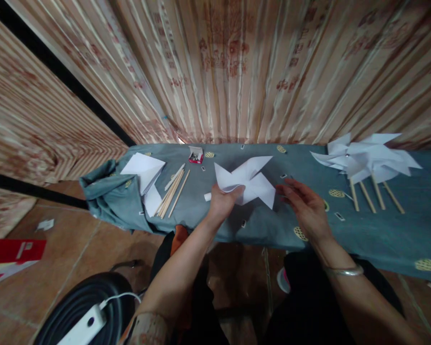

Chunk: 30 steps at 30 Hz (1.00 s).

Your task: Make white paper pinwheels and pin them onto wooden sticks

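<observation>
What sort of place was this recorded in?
Probably a makeshift craft spot, perhaps in a home: paper pinwheels lie on a cloth-covered table, with patterned curtains hanging behind it.

"From where is this seen?"
"A head-worn camera looks forward and down from close above the cloth-covered table (298, 165), the wearer's left hand (224, 201) and right hand (307, 208) near mid-frame."
"How much does it take in?"
"A wide sweep: patterned curtain (258, 72) across the top, tiled floor (75, 230) and dark-clad legs (301, 297) at the bottom."
</observation>
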{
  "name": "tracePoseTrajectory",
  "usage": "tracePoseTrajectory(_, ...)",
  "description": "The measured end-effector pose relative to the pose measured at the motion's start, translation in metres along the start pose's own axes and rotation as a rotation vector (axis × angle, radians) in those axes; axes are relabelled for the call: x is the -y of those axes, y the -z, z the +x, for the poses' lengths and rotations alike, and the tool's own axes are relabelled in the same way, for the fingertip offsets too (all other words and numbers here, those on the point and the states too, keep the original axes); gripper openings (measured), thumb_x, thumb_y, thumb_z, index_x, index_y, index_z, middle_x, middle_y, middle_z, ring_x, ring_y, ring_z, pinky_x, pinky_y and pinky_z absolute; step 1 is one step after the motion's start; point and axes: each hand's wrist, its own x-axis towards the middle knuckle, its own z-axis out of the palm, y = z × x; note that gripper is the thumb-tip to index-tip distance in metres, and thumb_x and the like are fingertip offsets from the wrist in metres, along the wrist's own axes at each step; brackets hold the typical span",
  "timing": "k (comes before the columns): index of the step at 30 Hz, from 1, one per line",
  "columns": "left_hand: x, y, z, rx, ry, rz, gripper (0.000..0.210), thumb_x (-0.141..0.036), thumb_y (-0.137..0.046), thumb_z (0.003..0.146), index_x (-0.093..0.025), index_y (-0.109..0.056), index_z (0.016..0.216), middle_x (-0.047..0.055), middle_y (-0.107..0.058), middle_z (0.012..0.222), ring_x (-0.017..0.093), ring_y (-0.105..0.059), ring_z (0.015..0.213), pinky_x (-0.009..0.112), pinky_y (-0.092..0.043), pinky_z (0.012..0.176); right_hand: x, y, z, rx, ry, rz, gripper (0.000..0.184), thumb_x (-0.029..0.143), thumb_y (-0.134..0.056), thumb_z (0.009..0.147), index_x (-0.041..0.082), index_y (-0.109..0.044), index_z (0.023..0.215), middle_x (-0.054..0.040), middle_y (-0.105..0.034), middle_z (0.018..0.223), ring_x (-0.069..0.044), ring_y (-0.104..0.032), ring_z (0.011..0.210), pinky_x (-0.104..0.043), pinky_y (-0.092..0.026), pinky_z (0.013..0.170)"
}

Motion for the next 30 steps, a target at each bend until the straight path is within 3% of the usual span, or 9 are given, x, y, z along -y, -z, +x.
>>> tracePoseTrajectory(4,-0.019,0.030,0.016,-0.123,-0.139,-0.075,0.031,-0.026,-0.083,0.052,-0.012,-0.074,0.078,0.009,-0.077,0.083,0.022,-0.071,0.078,0.032,-0.056,0.074,-0.010,-0.014,0.006,0.038,0.024,-0.076,0.029,0.045,-0.079,0.069,0.024,-0.072,0.087,-0.0030,-0.076,0.084,-0.019,-0.070,0.078,-0.035,-0.056,0.073)
tracePoseTrajectory(7,-0.037,0.060,0.029,-0.308,-0.215,-0.121,0.037,-0.024,-0.083,0.051,-0.011,-0.073,0.084,0.009,-0.076,0.086,0.023,-0.071,0.084,0.033,-0.056,0.079,-0.006,-0.044,0.016,0.187,0.102,-0.193,0.022,0.043,-0.072,0.075,0.023,-0.072,0.082,-0.0025,-0.075,0.078,-0.020,-0.070,0.075,-0.035,-0.055,0.073)
tracePoseTrajectory(12,-0.062,0.110,0.045,-0.501,-0.367,-0.264,0.040,-0.019,-0.081,0.050,-0.013,-0.070,0.088,0.007,-0.075,0.088,0.022,-0.071,0.092,0.034,-0.055,0.086,0.017,-0.129,0.055,0.543,0.472,-0.733,0.017,0.021,-0.055,0.087,0.023,-0.072,0.088,-0.0026,-0.076,0.088,-0.019,-0.070,0.081,-0.033,-0.054,0.078)
tracePoseTrajectory(16,-0.074,0.140,0.047,-0.617,-0.357,-0.286,0.040,-0.018,-0.079,0.050,-0.015,-0.068,0.088,0.006,-0.075,0.093,0.023,-0.069,0.099,0.033,-0.056,0.085,0.022,-0.201,0.093,0.602,0.583,-0.820,0.018,0.012,-0.057,0.083,0.018,-0.074,0.084,-0.0103,-0.067,0.124,-0.026,-0.060,0.117,-0.042,-0.043,0.104)
tracePoseTrajectory(18,-0.077,0.148,0.046,-0.641,-0.355,-0.290,0.040,-0.018,-0.080,0.049,-0.015,-0.068,0.086,0.006,-0.075,0.093,0.022,-0.069,0.097,0.032,-0.057,0.082,0.017,-0.227,0.108,0.621,0.620,-0.879,0.020,0.010,-0.055,0.084,0.015,-0.075,0.084,-0.0140,-0.058,0.138,-0.030,-0.050,0.130,-0.047,-0.036,0.110)
tracePoseTrajectory(21,-0.079,0.151,0.043,-0.660,-0.342,-0.304,0.038,-0.017,-0.081,0.046,-0.015,-0.069,0.083,0.005,-0.075,0.090,0.021,-0.070,0.091,0.029,-0.057,0.078,0.006,-0.252,0.125,0.687,0.706,-1.088,0.024,0.009,-0.052,0.085,0.013,-0.076,0.086,-0.0158,-0.053,0.142,-0.032,-0.038,0.139,-0.051,-0.032,0.112)
tracePoseTrajectory(30,-0.077,0.151,0.040,-0.622,-0.341,-0.325,0.037,-0.014,-0.081,0.050,-0.016,-0.072,0.085,0.004,-0.075,0.088,0.019,-0.070,0.092,0.029,-0.057,0.085,-0.014,-0.277,0.142,0.767,0.718,-1.176,0.022,0.014,-0.060,0.082,0.013,-0.077,0.096,-0.0187,-0.049,0.144,-0.033,-0.030,0.144,-0.050,-0.025,0.115)
